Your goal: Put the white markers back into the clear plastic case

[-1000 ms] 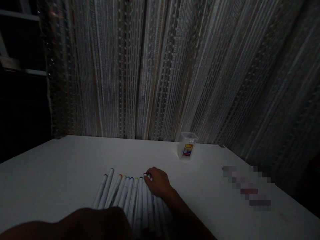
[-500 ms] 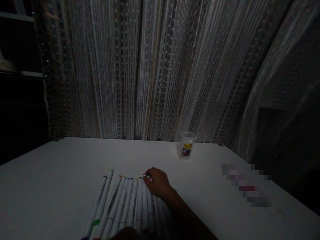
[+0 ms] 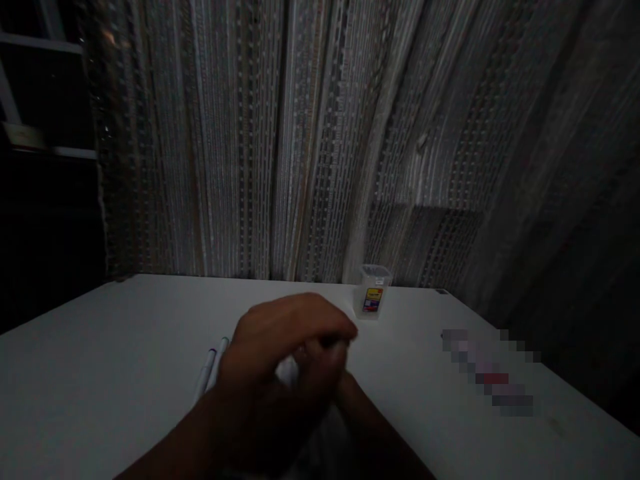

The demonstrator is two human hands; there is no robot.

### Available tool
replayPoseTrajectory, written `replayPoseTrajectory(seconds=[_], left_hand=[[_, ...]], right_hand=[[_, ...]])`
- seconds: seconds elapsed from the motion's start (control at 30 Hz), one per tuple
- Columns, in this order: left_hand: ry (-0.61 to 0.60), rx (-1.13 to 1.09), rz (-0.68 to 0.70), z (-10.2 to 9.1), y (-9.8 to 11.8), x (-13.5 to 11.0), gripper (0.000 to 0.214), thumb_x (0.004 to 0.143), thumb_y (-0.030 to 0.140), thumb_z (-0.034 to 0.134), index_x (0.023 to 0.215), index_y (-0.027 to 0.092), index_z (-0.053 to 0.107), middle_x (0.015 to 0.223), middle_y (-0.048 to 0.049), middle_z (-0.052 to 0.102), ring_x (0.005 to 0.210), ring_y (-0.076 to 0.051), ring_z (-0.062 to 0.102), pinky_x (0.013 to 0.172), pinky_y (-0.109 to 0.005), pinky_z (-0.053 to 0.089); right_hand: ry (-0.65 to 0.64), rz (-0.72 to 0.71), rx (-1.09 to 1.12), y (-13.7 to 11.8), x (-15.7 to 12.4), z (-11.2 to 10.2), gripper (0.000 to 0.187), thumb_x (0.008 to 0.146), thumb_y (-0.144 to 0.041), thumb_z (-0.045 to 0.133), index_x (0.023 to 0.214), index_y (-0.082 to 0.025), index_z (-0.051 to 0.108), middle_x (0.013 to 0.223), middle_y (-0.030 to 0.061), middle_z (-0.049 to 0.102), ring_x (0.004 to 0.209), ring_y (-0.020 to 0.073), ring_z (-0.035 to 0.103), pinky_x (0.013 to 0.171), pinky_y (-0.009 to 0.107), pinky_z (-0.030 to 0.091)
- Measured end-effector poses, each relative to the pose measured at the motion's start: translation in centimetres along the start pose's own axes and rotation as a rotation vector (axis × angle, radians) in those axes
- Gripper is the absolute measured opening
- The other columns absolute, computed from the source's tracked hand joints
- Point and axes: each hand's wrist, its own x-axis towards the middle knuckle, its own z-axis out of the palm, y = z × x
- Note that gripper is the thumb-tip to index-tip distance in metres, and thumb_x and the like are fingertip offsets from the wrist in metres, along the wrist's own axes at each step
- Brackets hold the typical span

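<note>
My left hand (image 3: 280, 360) reaches in from the lower left, its fingers curled and blurred, above the row of white markers. A white patch shows in the gap under its fingers, too blurred to make out. My right hand (image 3: 341, 377) is mostly hidden behind the left one, and its fingers do not show clearly. To the left of my hands lie two white markers (image 3: 204, 375) with coloured ends, one purplish and one greenish. Most of the other markers are covered by my hands.
A clear plastic container (image 3: 373, 293) with a colourful label stands upright near the back of the white table (image 3: 125, 347). On the right lies a pixelated item (image 3: 487, 375). A striped curtain (image 3: 280, 147) hangs behind the table.
My left hand has come up from the bottom edge to in front of my right hand, covering most of the marker row. The container stays put.
</note>
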Motion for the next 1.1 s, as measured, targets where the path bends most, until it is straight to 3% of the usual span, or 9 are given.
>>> replayPoseTrajectory(seconds=[0.07, 0.23, 0.37, 0.5, 0.63, 0.83, 0.97, 1.1], left_hand=[[-0.036, 0.058, -0.001, 0.3, -3.1, 0.0, 0.013, 0.081, 0.023, 0.048, 0.083, 0.017, 0.06, 0.072, -0.0024, 0.062, 0.066, -0.013, 0.057, 0.061, -0.025, 0.047], [-0.364, 0.346, -0.385, 1.2, -13.0, -5.0, 0.019, 0.079, 0.024, 0.046, 0.089, 0.014, 0.059, 0.079, -0.005, 0.063, 0.072, -0.016, 0.057, 0.069, -0.028, 0.044], [-0.507, 0.382, -0.539, 1.4, -16.8, -8.8, 0.024, 0.078, 0.026, 0.047, 0.095, 0.014, 0.059, 0.092, -0.0081, 0.062, 0.087, -0.02, 0.056, 0.079, -0.031, 0.042], [-0.586, 0.306, -0.537, 1.6, -17.1, -9.5, 0.028, 0.076, 0.024, 0.049, 0.101, 0.015, 0.058, 0.099, -0.0083, 0.061, 0.092, -0.02, 0.054, 0.082, -0.032, 0.041], [-0.639, 0.337, -0.51, 1.8, -17.0, -9.5, 0.032, 0.076, 0.025, 0.049, 0.104, 0.015, 0.059, 0.098, -0.0076, 0.061, 0.089, -0.021, 0.054, 0.08, -0.033, 0.041], [-0.578, 0.299, -0.498, 1.8, -17.2, -9.6, 0.032, 0.076, 0.024, 0.049, 0.105, 0.013, 0.058, 0.101, -0.0092, 0.061, 0.092, -0.021, 0.054, 0.083, -0.033, 0.042], [-0.46, 0.247, -0.478, 1.6, -16.6, -9.1, 0.031, 0.078, 0.026, 0.049, 0.105, 0.013, 0.058, 0.106, -0.01, 0.06, 0.099, -0.021, 0.053, 0.09, -0.035, 0.039], [-0.374, 0.094, -0.483, 2.0, -14.5, -7.9, 0.029, 0.081, 0.034, 0.049, 0.1, 0.014, 0.059, 0.103, -0.0097, 0.061, 0.098, -0.021, 0.053, 0.09, -0.035, 0.038]], right_hand=[[-0.017, 0.031, -0.108, 0.1, 0.0, -0.4, 0.02, 0.079, -0.03, 0.049, 0.088, -0.017, 0.062, 0.091, 0.0084, 0.064, 0.086, 0.0211, 0.058, 0.072, 0.03, 0.039], [-0.13, 0.191, -0.278, -0.4, -0.4, -2.3, 0.032, 0.074, -0.039, 0.051, 0.092, -0.015, 0.062, 0.093, 0.0133, 0.064, 0.088, 0.0253, 0.06, 0.071, 0.033, 0.041], [-0.234, 0.226, -0.282, -0.8, -0.6, -4.0, 0.033, 0.07, -0.036, 0.052, 0.092, -0.014, 0.063, 0.093, 0.0143, 0.065, 0.087, 0.0257, 0.061, 0.067, 0.031, 0.042], [-0.275, 0.224, -0.26, -0.7, -0.9, -4.9, 0.032, 0.068, -0.031, 0.054, 0.093, -0.014, 0.063, 0.095, 0.0147, 0.065, 0.086, 0.0254, 0.061, 0.065, 0.03, 0.042], [-0.279, 0.206, -0.272, -0.6, -1.0, -4.2, 0.029, 0.064, -0.022, 0.058, 0.092, -0.015, 0.063, 0.093, 0.0142, 0.065, 0.085, 0.025, 0.061, 0.066, 0.03, 0.042], [-0.057, 0.18, -0.195, -0.3, -0.5, -2.7, 0.025, 0.067, -0.01, 0.05, 0.088, -0.013, 0.063, 0.092, 0.0148, 0.065, 0.089, 0.0231, 0.058, 0.075, 0.031, 0.041], [0.164, 0.131, 0.219, 0.0, 0.5, -3.5, 0.026, 0.071, -0.008, 0.041, 0.086, -0.013, 0.062, 0.082, 0.0077, 0.063, 0.077, 0.016, 0.056, 0.071, 0.027, 0.041], [0.252, 0.133, 0.993, -1.0, 0.8, -5.1, 0.019, 0.071, -0.022, 0.047, 0.086, -0.016, 0.057, 0.056, -0.0049, 0.044, 0.045, 0.0086, 0.038, 0.044, 0.022, 0.031]])
